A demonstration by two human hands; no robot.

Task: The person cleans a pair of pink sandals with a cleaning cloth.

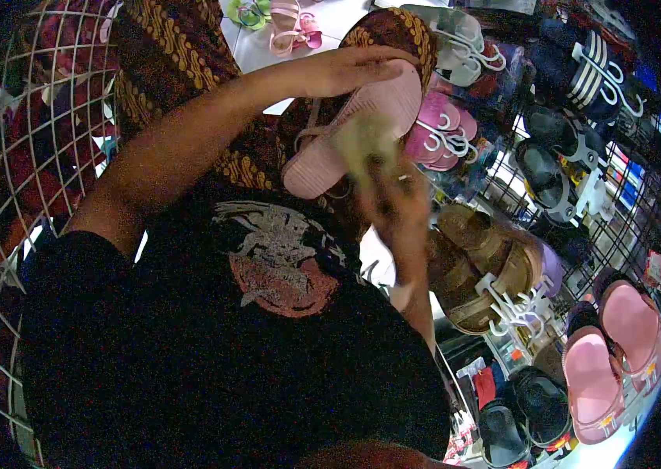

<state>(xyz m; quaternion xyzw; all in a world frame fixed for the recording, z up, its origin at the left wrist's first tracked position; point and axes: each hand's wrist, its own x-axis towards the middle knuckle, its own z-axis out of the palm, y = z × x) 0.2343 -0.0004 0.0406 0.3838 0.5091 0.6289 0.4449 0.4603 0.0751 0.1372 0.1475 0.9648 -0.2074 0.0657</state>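
Observation:
My left hand (346,72) is closed over the heel end of a pink sandal (308,172), whose ribbed sole faces up toward me. A thin strap shows along the sandal's left side. My right hand (394,199), blurred by motion, grips a pale yellow-green cloth-like piece (365,139) that lies against the middle of the sole. What kind of piece it is, the blur does not show. Both hands and the sandal are above my lap, over brown patterned trousers (174,39).
A black wire rack (631,168) on the right holds sandals on white hangers, among them brown sandals (475,262) and pink sandals (590,375). Wire mesh (41,117) stands at the left. Small green and pink sandals (287,27) lie on the white tiled floor (248,59).

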